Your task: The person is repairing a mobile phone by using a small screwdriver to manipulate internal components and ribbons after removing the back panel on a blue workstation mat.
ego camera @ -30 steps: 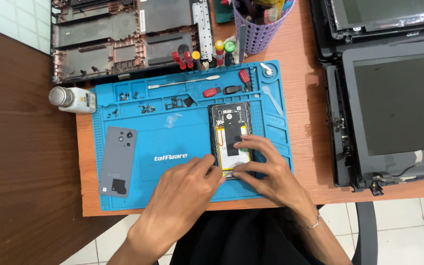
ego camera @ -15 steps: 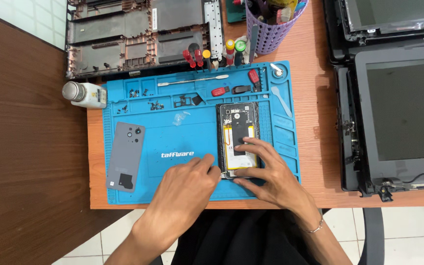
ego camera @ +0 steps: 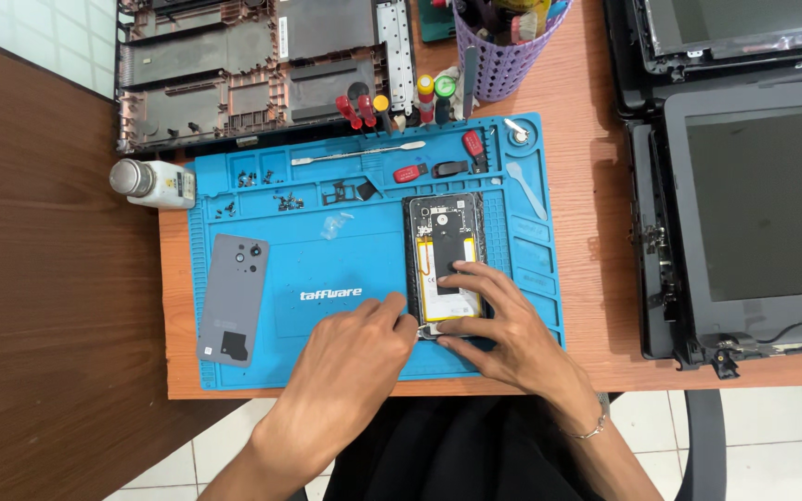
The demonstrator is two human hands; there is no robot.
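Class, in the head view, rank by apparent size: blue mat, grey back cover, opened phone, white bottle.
1. blue mat
2. opened phone and grey back cover: look alike, phone partly covered by hands
3. white bottle

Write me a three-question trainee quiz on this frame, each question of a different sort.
1. True or false: the grey back cover lies on the blue mat, apart from the opened phone.
2. Which hand rests its fingers on the phone's battery? A) left hand B) right hand C) neither
3. What stands just off the mat's upper left corner, on the table?

Key
1. True: the cover lies to the left, with bare mat between it and the phone.
2. B: the right hand; the left hand's fingertips meet the phone's lower edge.
3. A small white bottle, lying on its side.
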